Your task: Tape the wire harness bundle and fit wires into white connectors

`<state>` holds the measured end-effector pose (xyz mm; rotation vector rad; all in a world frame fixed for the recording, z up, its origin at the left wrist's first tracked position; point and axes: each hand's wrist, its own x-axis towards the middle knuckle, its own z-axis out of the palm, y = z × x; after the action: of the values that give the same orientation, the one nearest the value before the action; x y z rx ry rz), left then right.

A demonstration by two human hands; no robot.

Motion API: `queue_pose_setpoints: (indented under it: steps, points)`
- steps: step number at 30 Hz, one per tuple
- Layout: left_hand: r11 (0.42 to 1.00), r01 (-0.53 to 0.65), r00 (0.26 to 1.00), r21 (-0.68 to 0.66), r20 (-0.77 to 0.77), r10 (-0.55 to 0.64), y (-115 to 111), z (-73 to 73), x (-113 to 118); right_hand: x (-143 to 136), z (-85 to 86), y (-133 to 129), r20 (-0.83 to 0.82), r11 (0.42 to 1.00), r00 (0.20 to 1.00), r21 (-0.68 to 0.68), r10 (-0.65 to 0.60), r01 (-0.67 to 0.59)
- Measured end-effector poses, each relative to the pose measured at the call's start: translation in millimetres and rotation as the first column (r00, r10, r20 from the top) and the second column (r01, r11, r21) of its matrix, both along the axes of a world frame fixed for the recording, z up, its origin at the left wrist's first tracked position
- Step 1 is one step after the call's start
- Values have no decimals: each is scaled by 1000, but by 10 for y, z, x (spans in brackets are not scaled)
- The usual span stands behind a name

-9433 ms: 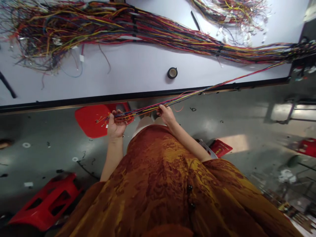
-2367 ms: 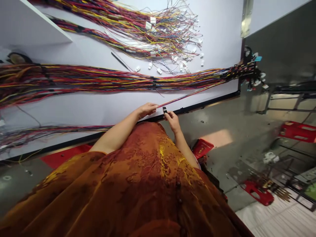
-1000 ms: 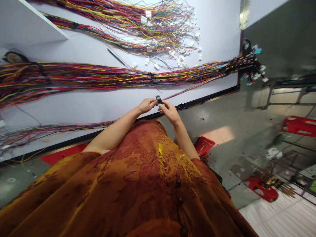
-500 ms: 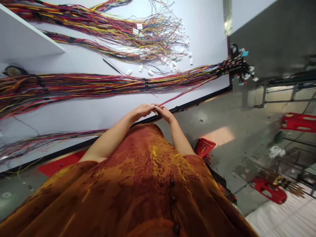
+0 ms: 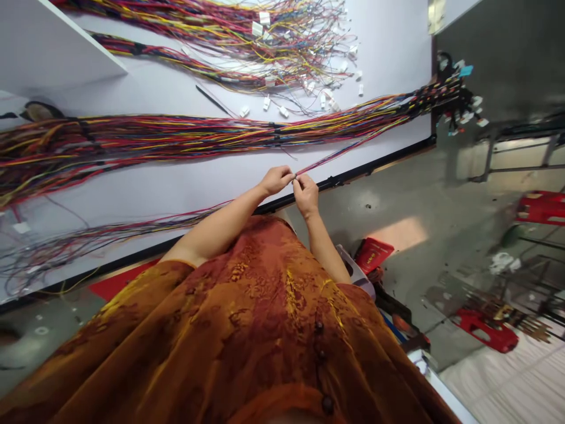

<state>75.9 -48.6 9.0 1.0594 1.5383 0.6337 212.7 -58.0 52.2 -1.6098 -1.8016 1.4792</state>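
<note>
My left hand [image 5: 277, 180] and my right hand [image 5: 306, 194] meet over the table's near edge, fingertips pinched together. Between them they grip a thin strand of reddish wires [image 5: 326, 158], which runs up and right into a thick wire bundle [image 5: 176, 138]. That long, many-coloured bundle lies across the white table [image 5: 212, 179], bound with black tape near its middle. The exact spot held is small and partly covered by my fingers. Left of my left arm, a looser group of wires [image 5: 132, 228] lies along the near edge.
More wire bundles [image 5: 212, 50] with white connectors [image 5: 283, 112] spread at the back. A dark thin tube [image 5: 212, 100] lies between bundles. Black-taped ends [image 5: 454, 97] overhang the table's right side. A black rail [image 5: 375, 167] lines the near edge. Red stools [image 5: 542, 207] stand on the floor.
My hands have gone from overlapping, with the right hand stretched across, to fingertip pinches side by side on the strand. The whole view has shifted, with the table's right end further right.
</note>
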Motion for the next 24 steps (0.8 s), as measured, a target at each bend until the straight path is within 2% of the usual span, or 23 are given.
queue_pose_setpoints:
  steps: [2, 3, 5, 6, 8, 10, 12, 14, 16, 17, 18, 19, 20, 21, 22, 24]
  points:
    - [997, -54, 998, -55, 15, 55, 27, -7, -50, -19, 144, -155, -73, 982, 982, 97, 171, -164]
    - [994, -51, 997, -99, 54, 57, 34, 2, -72, 8, 173, -220, -107, 975, 973, 105, 205, -194]
    - [986, 13, 990, -166, 142, 11, 37, 30, -83, 134, 98, -265, -68, 990, 992, 98, 110, -103]
    - [985, 37, 991, -170, 135, -14, 36, 39, -68, 222, -5, -230, 5, 995, 1000, 97, 21, -22]
    - [990, 17, 1000, -138, -18, -20, 41, 25, 3, 394, -293, -54, 207, 990, 973, 114, -103, 80]
    - [996, -28, 986, -81, -168, 14, 49, -29, 82, 498, -594, 197, 399, 990, 911, 127, -106, 60]
    - [997, -47, 984, -59, -176, 36, 19, -93, 94, 517, -810, 428, 525, 991, 849, 136, -58, -17]
    - [996, -62, 989, -65, -136, 53, -111, -122, -22, 489, -899, 582, 576, 979, 816, 190, -46, -78]
    - [994, -78, 984, -79, -163, 64, -387, -93, -285, 447, -877, 643, 530, 955, 841, 288, -104, -64]
    - [992, -81, 977, -95, -204, 60, -584, -61, -463, 420, -840, 639, 465, 946, 872, 325, -156, -4]
    - [989, -89, 963, -121, -262, 55, -817, -21, -662, 385, -795, 616, 374, 942, 901, 322, -221, 97]
    - [981, -109, 942, -161, -333, 50, -1079, 21, -873, 337, -747, 576, 266, 940, 919, 258, -291, 223]
    - [967, -139, 912, -212, -407, 42, -1359, 62, -1084, 271, -702, 524, 153, 930, 919, 123, -362, 346]
    - [951, -178, 878, -254, -477, 37, -1647, 100, -1290, 185, -662, 462, 48, 900, 902, -67, -429, 431]
    - [938, -206, 848, -280, -529, 28, -1929, 134, -1484, 79, -628, 391, -40, 846, 874, -278, -483, 455]
    - [914, -234, 806, -331, -591, -8, -2431, 189, -1834, -196, -575, 225, -152, 711, 817, -597, -556, 372]
